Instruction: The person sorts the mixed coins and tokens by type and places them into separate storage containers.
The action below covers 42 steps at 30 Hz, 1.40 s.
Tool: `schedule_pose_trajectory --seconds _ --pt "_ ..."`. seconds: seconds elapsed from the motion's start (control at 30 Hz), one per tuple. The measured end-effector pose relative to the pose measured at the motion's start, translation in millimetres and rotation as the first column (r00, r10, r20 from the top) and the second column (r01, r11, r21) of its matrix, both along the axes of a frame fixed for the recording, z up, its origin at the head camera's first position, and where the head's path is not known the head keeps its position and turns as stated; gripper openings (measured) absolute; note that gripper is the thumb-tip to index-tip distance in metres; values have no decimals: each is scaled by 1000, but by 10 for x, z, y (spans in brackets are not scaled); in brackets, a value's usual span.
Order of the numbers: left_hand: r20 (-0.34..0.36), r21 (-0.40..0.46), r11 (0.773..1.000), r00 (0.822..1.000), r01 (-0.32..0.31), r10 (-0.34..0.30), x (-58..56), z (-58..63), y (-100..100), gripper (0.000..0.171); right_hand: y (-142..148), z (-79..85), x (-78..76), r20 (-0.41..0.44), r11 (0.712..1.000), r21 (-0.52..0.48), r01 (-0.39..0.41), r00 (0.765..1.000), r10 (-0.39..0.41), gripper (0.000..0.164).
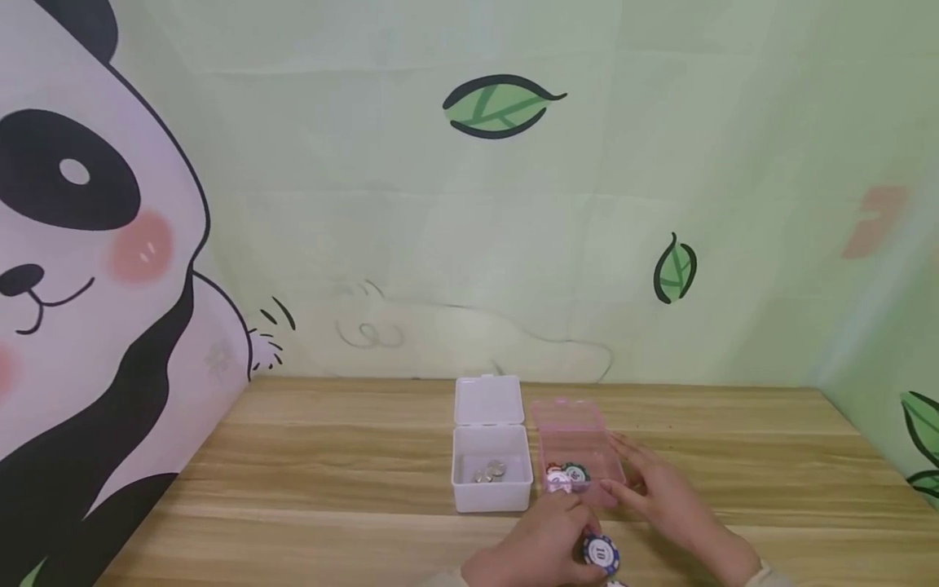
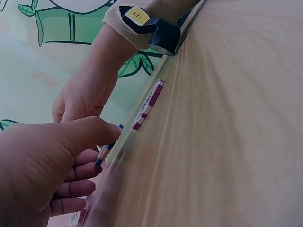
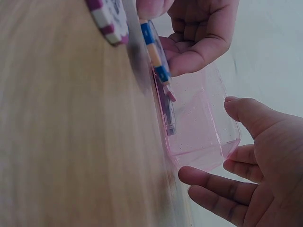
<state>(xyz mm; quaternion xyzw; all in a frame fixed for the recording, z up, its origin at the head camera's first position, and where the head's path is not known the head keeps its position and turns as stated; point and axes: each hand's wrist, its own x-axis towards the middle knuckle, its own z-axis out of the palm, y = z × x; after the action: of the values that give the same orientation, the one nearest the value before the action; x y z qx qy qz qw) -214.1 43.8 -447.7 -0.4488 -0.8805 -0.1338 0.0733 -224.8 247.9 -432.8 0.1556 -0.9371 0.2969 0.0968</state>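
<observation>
My left hand (image 1: 543,538) pinches a blue poker chip (image 1: 601,554) marked 10 between thumb and fingers, in front of a pink see-through box (image 1: 590,456). In the right wrist view the blue chip (image 3: 154,49) is tilted on edge near the box. The box's lid is raised, and several chips (image 1: 575,473) lie inside, one with a green rim. My right hand (image 1: 663,493) rests at the box's right side, fingers extended, thumb at its edge in the right wrist view. A purple-and-white chip (image 2: 149,105) lies on the table close by.
A white box (image 1: 491,499) with its lid raised stands left of the pink one, several silver coins (image 1: 493,470) inside. Both are on a wood-grain table (image 1: 330,465), backed by a green printed cloth (image 1: 381,163) with a panda drawing (image 1: 161,367).
</observation>
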Motion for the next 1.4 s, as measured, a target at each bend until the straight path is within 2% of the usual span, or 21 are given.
schedule_pose_trajectory --seconds 0.2,0.43,0.6,0.93,1.07,1.17,1.27,1.4 --pt "15 1 1000 1000 9 -9 8 36 0 34 10 5 4 -6 1000 3 -3 1000 3 67" --pt "-21 36 999 1000 20 -19 23 58 -18 35 9 -19 2 -21 1000 -15 -17 1000 16 66" --pt "2 48 999 1000 22 -22 21 97 -18 36 14 -32 -4 -16 999 -19 -29 999 29 67" --pt "-97 38 999 995 13 -10 28 192 -12 35 21 -38 -7 -14 999 -22 -31 999 31 67" --pt "-167 44 999 986 1 6 7 213 -16 39 19 -34 -12 -9 999 -22 -23 1000 23 67" --pt "-185 42 999 982 -12 19 -13 234 -22 42 17 -35 -12 -19 1000 -15 -17 1000 16 66" --pt "-169 45 999 985 -12 20 -29 255 -33 43 14 -37 -9 -22 1000 -14 -14 1000 14 66" --pt "-178 91 996 984 15 2 -54 280 -57 38 11 -29 -6 -15 999 -23 -24 1000 24 66"
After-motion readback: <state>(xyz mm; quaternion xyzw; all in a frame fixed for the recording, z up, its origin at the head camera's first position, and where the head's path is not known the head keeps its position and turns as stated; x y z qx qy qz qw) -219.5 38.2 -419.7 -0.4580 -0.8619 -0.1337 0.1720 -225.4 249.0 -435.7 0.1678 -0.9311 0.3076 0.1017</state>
